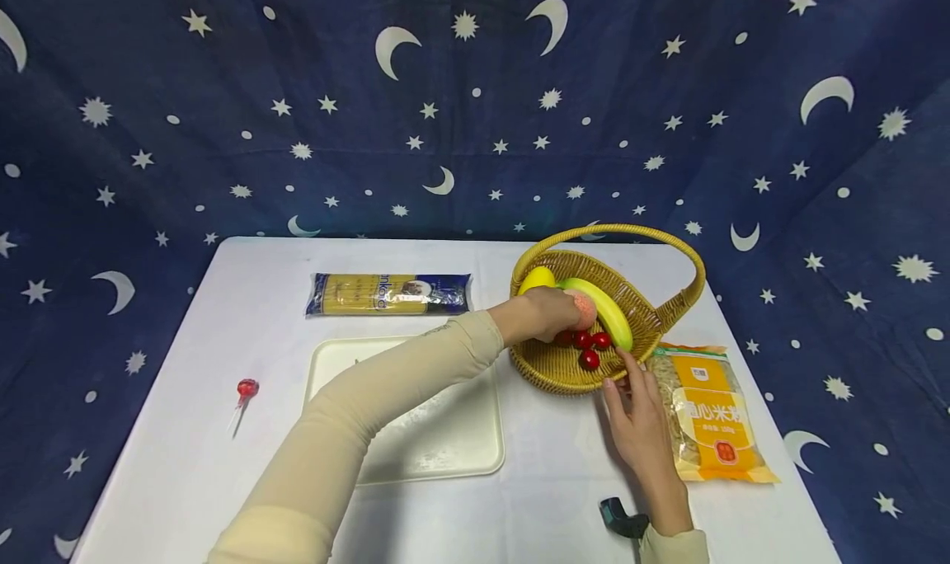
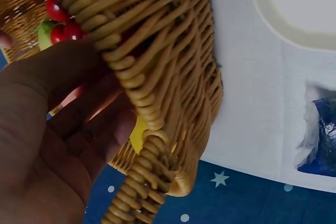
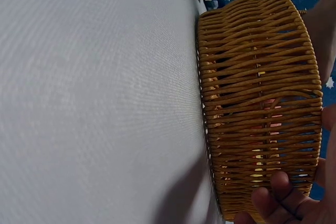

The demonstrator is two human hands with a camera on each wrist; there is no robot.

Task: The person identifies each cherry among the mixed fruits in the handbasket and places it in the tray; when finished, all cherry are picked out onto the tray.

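Observation:
A wicker basket (image 1: 552, 374) with a tall arched handle stands on the right half of the table. Inside lie a banana (image 1: 610, 312), a yellow fruit (image 1: 538, 279) and several red cherries (image 1: 590, 359). My left hand (image 1: 547, 312) reaches over the basket's left side and holds a pink, rough-skinned round fruit (image 1: 585, 309); in the left wrist view its curled fingers mostly hide that fruit. At the front right, my right hand (image 1: 640, 420) grips the basket's rim, some fingertips (image 3: 281, 182) lying against the outer weave.
Left of the basket is a cream tray (image 1: 475, 465), partly under my left arm. A pasta packet (image 1: 389, 294) lies behind it. Further left lies a red lollipop (image 1: 247, 388). An orange-labelled bag (image 1: 708, 415) sits right of the basket. A dark curved object (image 1: 622, 519) is beside my right wrist.

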